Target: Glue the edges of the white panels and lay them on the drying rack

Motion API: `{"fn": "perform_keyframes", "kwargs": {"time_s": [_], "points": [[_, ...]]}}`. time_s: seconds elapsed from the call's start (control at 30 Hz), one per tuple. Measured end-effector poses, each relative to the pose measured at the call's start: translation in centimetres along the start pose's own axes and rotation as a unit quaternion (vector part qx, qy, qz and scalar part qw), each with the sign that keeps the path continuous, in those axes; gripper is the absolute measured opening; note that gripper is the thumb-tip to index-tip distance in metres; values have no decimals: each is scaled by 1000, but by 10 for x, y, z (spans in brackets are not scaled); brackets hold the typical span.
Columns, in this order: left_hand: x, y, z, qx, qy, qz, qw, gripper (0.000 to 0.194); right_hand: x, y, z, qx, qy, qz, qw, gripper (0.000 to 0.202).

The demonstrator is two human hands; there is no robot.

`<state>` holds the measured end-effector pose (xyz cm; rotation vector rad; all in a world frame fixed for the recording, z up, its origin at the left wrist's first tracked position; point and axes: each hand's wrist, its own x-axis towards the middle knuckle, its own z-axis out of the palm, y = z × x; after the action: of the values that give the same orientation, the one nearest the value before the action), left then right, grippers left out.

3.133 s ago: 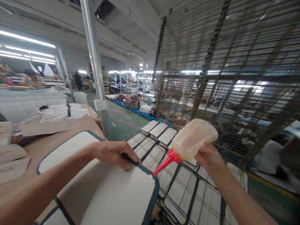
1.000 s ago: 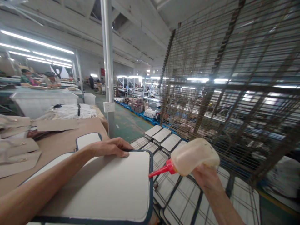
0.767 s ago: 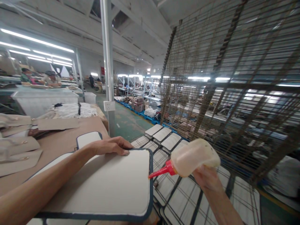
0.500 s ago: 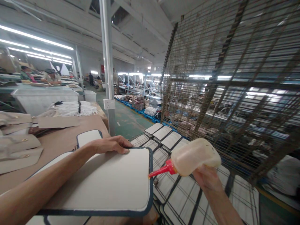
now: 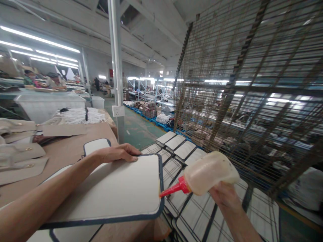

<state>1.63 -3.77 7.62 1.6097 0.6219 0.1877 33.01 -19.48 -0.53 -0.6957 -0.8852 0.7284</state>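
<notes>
My left hand grips the far edge of a white panel with dark blue edging, its thumb lying on the white face. The panel is tilted, with rounded corners on its right side. In my right hand is a squeeze glue bottle, cloudy and pale, with a red nozzle pointing left. The nozzle's tip meets the inner side of the edging on the panel's right edge. A thin yellowish line shows along that edge above the tip. The fingers of my right hand are largely hidden by the bottle.
More white panels lie on a wire rack at the right, below a tall raised wire mesh. Beige flap pieces lie on the brown table at left. A metal post stands ahead; people work in the far left.
The nozzle tip has moved down along the panel's right edge, nearer the lower corner, with a yellowish line above it. The panel has shifted slightly up and left.
</notes>
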Motion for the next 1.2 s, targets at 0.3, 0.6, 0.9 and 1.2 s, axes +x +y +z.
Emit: {"fn": "perform_keyframes", "kwargs": {"time_s": [0.3,0.6,0.9,1.2], "points": [[-1,-11,-9,-17,35,20,999,29,-2,-13,15,-20,-2,-22,1000,66],[4,-30,-13,-123,106,35,986,37,-14,-9,28,-39,90,-77,992,59],[15,-47,0,-183,202,65,960,42,2,-2,34,-46,148,-154,976,56],[16,-66,16,-252,235,72,936,42,2,2,38,-49,157,-154,974,55]]}}
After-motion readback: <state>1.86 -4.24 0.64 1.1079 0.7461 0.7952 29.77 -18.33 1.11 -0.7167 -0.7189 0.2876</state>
